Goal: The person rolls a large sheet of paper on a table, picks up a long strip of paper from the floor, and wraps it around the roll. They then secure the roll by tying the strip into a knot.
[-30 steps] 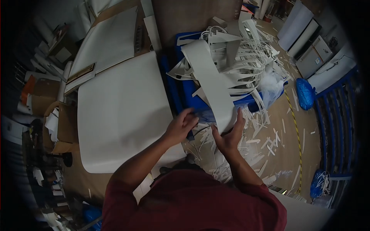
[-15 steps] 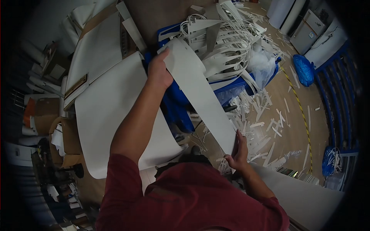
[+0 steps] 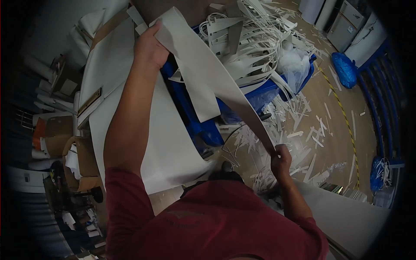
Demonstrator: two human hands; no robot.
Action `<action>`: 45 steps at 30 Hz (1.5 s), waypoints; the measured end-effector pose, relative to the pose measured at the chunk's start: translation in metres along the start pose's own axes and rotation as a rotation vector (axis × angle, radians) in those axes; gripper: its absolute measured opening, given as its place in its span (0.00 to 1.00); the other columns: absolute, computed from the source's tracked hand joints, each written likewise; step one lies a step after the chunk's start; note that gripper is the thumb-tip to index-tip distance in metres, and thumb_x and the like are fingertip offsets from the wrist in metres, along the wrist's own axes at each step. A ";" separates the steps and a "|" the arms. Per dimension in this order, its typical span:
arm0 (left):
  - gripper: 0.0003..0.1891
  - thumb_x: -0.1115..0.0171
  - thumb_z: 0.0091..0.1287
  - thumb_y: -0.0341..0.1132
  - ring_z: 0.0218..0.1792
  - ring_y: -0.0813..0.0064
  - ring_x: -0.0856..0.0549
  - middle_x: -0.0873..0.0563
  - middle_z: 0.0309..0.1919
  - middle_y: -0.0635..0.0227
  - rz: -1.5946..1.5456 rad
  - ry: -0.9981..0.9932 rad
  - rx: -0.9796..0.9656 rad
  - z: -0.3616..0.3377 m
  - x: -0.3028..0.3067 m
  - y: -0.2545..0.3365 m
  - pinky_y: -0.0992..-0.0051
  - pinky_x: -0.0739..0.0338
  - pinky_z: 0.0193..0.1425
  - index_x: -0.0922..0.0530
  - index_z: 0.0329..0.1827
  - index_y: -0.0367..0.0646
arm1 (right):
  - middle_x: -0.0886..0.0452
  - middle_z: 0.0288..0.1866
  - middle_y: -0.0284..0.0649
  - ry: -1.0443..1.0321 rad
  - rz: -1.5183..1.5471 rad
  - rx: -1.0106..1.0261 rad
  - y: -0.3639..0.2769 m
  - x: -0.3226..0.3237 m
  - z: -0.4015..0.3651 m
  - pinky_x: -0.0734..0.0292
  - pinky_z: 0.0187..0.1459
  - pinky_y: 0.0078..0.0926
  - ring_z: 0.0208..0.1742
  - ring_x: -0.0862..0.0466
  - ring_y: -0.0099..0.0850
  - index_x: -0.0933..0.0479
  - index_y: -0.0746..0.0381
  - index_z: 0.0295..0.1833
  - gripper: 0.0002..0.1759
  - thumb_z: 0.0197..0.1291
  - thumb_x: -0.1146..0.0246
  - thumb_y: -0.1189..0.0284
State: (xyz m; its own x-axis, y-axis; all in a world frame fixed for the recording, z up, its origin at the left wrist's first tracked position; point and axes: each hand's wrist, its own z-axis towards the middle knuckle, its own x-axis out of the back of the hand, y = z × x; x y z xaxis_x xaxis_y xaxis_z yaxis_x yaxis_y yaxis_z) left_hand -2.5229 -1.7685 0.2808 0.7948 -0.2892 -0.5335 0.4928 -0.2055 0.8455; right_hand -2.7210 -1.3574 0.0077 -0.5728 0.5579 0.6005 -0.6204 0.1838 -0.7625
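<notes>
A long white sheet strip (image 3: 212, 58) stretches between my two hands, above a blue bin (image 3: 268, 93). My left hand (image 3: 149, 48) is closed on its upper end, where the strip folds over and a flap hangs down. At the lower right, my right hand (image 3: 281, 161) grips the other end, which is turned nearly edge-on. Below my left arm lies a large white sheet (image 3: 162, 134) over a work surface. Heaped white offcuts (image 3: 260, 47) fill the bin beyond the strip.
Loose scraps (image 3: 318, 136) litter the floor at the right. A blue bag (image 3: 344, 71) lies near a blue rack (image 3: 385, 86). Yellow-black tape (image 3: 346, 123) runs along the floor. Cardboard boxes (image 3: 82, 167) stand at the left, and a pale board (image 3: 338, 208) is at the lower right.
My left hand has moved up and left with its end of the strip. The strip has twisted, and a folded flap now hangs down. My right hand has shifted slightly right and closed further.
</notes>
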 end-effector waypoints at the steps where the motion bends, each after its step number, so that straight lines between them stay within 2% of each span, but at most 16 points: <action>1: 0.21 0.52 0.77 0.38 0.66 0.55 0.26 0.26 0.66 0.53 0.005 -0.002 0.002 0.001 0.003 0.002 0.57 0.35 0.72 0.33 0.68 0.36 | 0.20 0.33 0.43 0.114 -0.003 0.089 -0.009 0.003 0.010 0.26 0.34 0.30 0.32 0.20 0.39 0.29 0.64 0.34 0.11 0.53 0.33 0.83; 3: 0.17 0.53 0.78 0.40 0.49 0.65 0.17 0.17 0.49 0.58 0.000 0.012 0.004 0.002 0.014 0.005 0.67 0.22 0.55 0.27 0.59 0.36 | 0.17 0.39 0.44 0.231 0.000 0.166 -0.017 0.009 0.022 0.22 0.42 0.30 0.40 0.15 0.42 0.28 0.65 0.35 0.09 0.55 0.34 0.85; 4: 0.17 0.53 0.78 0.40 0.49 0.65 0.17 0.17 0.49 0.58 0.007 0.015 0.000 0.003 0.025 0.005 0.67 0.22 0.55 0.27 0.59 0.36 | 0.17 0.39 0.44 0.230 0.009 0.167 -0.015 0.009 0.025 0.22 0.42 0.30 0.40 0.15 0.42 0.28 0.65 0.35 0.09 0.55 0.34 0.85; 6: 0.14 0.52 0.78 0.41 0.25 0.78 0.23 0.20 0.27 0.70 -0.186 -0.120 0.018 -0.002 0.037 0.006 0.80 0.26 0.31 0.23 0.46 0.39 | 0.17 0.39 0.45 0.212 -0.033 0.204 -0.013 0.007 0.030 0.22 0.42 0.30 0.40 0.15 0.43 0.25 0.64 0.38 0.09 0.54 0.35 0.86; 9: 0.14 0.51 0.78 0.41 0.15 0.84 0.37 0.32 0.15 0.77 -0.283 -0.096 0.076 -0.012 0.031 0.008 0.82 0.40 0.20 0.24 0.36 0.42 | 0.18 0.36 0.45 0.165 -0.053 0.221 -0.021 -0.002 0.029 0.20 0.37 0.33 0.37 0.16 0.45 0.23 0.62 0.43 0.14 0.50 0.36 0.87; 13: 0.15 0.52 0.78 0.42 0.20 0.82 0.31 0.27 0.20 0.74 -0.169 -0.090 0.021 -0.031 0.018 0.008 0.81 0.36 0.25 0.24 0.37 0.42 | 0.18 0.34 0.46 -0.046 -0.081 0.236 -0.032 -0.016 0.027 0.22 0.34 0.36 0.34 0.17 0.46 0.18 0.61 0.42 0.12 0.50 0.33 0.83; 15: 0.16 0.53 0.78 0.44 0.24 0.79 0.29 0.26 0.23 0.71 -0.083 0.172 -0.012 -0.045 -0.010 0.013 0.78 0.32 0.29 0.24 0.39 0.42 | 0.18 0.33 0.46 -0.118 -0.033 0.241 -0.032 -0.026 0.023 0.22 0.34 0.37 0.33 0.17 0.46 0.18 0.61 0.40 0.10 0.50 0.32 0.82; 16: 0.17 0.54 0.78 0.45 0.38 0.71 0.20 0.19 0.37 0.65 -0.036 0.142 -0.022 -0.046 -0.007 0.014 0.70 0.24 0.44 0.23 0.50 0.40 | 0.18 0.32 0.46 -0.186 0.010 0.237 -0.032 -0.032 0.021 0.22 0.35 0.38 0.33 0.17 0.47 0.17 0.62 0.38 0.08 0.50 0.32 0.81; 20: 0.22 0.54 0.78 0.45 0.54 0.62 0.19 0.18 0.53 0.59 -0.030 0.060 -0.041 -0.061 -0.014 0.017 0.63 0.27 0.62 0.28 0.62 0.36 | 0.16 0.35 0.47 -0.373 0.123 0.182 -0.044 -0.048 0.019 0.21 0.39 0.36 0.36 0.15 0.44 0.16 0.64 0.37 0.05 0.54 0.31 0.76; 22: 0.24 0.53 0.78 0.44 0.66 0.59 0.25 0.23 0.63 0.56 -0.021 -0.002 -0.021 -0.075 -0.021 0.017 0.60 0.35 0.72 0.33 0.68 0.33 | 0.15 0.37 0.45 -0.455 0.266 0.120 -0.071 -0.051 0.029 0.21 0.40 0.33 0.37 0.15 0.39 0.17 0.64 0.39 0.06 0.57 0.32 0.75; 24: 0.24 0.52 0.77 0.43 0.64 0.59 0.24 0.22 0.62 0.56 -0.042 -0.010 -0.014 -0.079 -0.021 0.004 0.59 0.34 0.71 0.32 0.66 0.33 | 0.14 0.38 0.43 -0.536 0.409 0.056 -0.102 -0.057 0.043 0.20 0.42 0.30 0.38 0.14 0.34 0.17 0.65 0.41 0.06 0.60 0.32 0.75; 26: 0.23 0.51 0.77 0.43 0.63 0.59 0.23 0.21 0.60 0.56 -0.064 -0.014 -0.011 -0.085 -0.021 -0.009 0.59 0.32 0.70 0.31 0.65 0.33 | 0.15 0.39 0.38 -0.588 0.877 -0.149 -0.129 -0.061 0.058 0.20 0.43 0.25 0.39 0.16 0.26 0.20 0.67 0.47 0.08 0.65 0.36 0.75; 29: 0.19 0.44 0.73 0.41 0.53 0.63 0.17 0.16 0.51 0.60 -0.190 -0.159 0.276 -0.115 -0.026 -0.019 0.62 0.25 0.62 0.25 0.59 0.36 | 0.17 0.40 0.36 -0.452 0.877 0.051 -0.160 -0.044 0.079 0.20 0.42 0.23 0.39 0.17 0.25 0.22 0.68 0.51 0.08 0.67 0.40 0.79; 33: 0.17 0.43 0.72 0.41 0.53 0.65 0.16 0.15 0.50 0.60 -0.373 -0.369 0.376 -0.146 -0.019 0.004 0.65 0.23 0.60 0.22 0.56 0.37 | 0.18 0.39 0.34 -0.659 0.775 0.039 -0.157 -0.011 0.076 0.22 0.40 0.22 0.37 0.19 0.22 0.21 0.67 0.49 0.08 0.67 0.40 0.79; 40: 0.18 0.43 0.71 0.39 0.52 0.63 0.15 0.15 0.50 0.58 -0.296 -0.286 0.134 -0.173 0.009 0.082 0.66 0.25 0.63 0.22 0.56 0.33 | 0.16 0.34 0.31 -0.948 0.647 -0.131 -0.124 0.017 0.057 0.25 0.35 0.19 0.34 0.21 0.18 0.19 0.66 0.49 0.09 0.63 0.35 0.78; 45: 0.14 0.42 0.71 0.33 0.52 0.65 0.16 0.16 0.49 0.59 -0.253 -0.089 -0.294 -0.197 0.071 0.159 0.64 0.23 0.61 0.24 0.55 0.36 | 0.19 0.31 0.30 -1.021 0.525 -0.134 -0.164 0.025 0.057 0.27 0.32 0.19 0.30 0.24 0.17 0.20 0.66 0.47 0.09 0.61 0.34 0.78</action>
State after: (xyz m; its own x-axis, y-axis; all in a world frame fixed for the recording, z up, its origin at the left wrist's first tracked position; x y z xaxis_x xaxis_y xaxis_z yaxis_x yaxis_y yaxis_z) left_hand -2.3181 -1.6375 0.3818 0.6077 -0.3465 -0.7146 0.7599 -0.0078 0.6500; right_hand -2.6644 -1.4200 0.1617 -0.9476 -0.3114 0.0708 -0.1511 0.2418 -0.9585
